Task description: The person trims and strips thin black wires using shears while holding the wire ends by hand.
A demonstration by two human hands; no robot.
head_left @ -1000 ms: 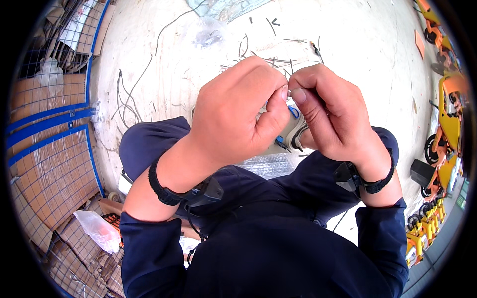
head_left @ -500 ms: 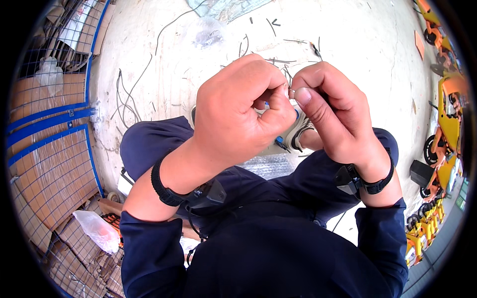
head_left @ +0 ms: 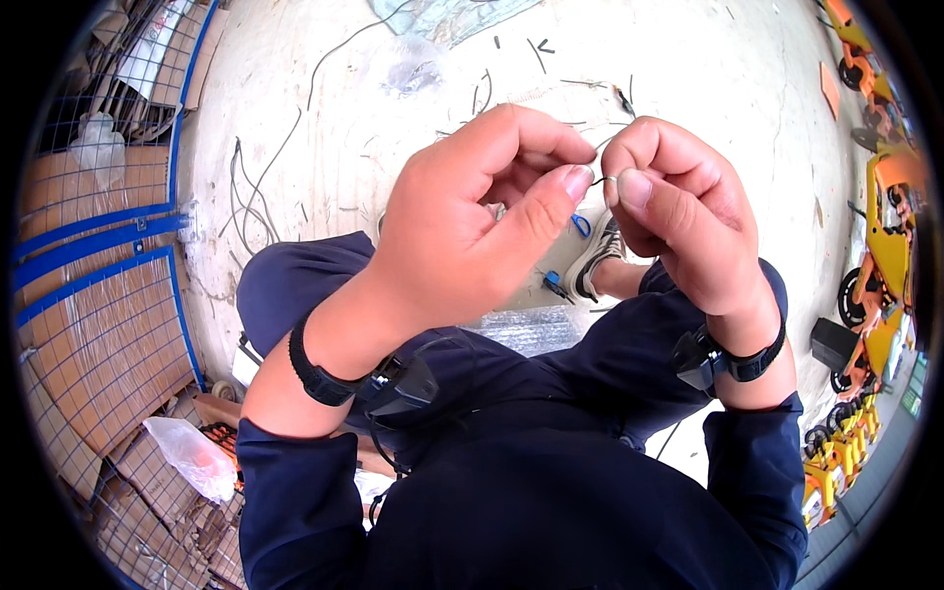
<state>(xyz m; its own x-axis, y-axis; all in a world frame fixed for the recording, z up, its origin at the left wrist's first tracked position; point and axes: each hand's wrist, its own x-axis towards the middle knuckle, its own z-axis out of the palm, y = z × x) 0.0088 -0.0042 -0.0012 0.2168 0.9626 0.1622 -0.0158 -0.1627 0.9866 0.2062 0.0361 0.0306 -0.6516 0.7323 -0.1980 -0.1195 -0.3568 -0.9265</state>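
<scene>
As right fingers (head_left: 634,187) pinch wire (head_left: 602,180) (thin, dark), whether left fingers (head_left: 576,182) grip is unclear.

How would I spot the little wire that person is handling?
Over the pale floor, find the left hand and right hand, almost meeting. The thin dark wire shows between their thumb tips; unlike the loose pieces lying on the floor, it is held up.

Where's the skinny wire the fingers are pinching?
In the head view, the thin wire is right of centre in the upper half, showing in the small gap between the left hand's thumb tip and the right hand's pinched thumb and finger.
</scene>
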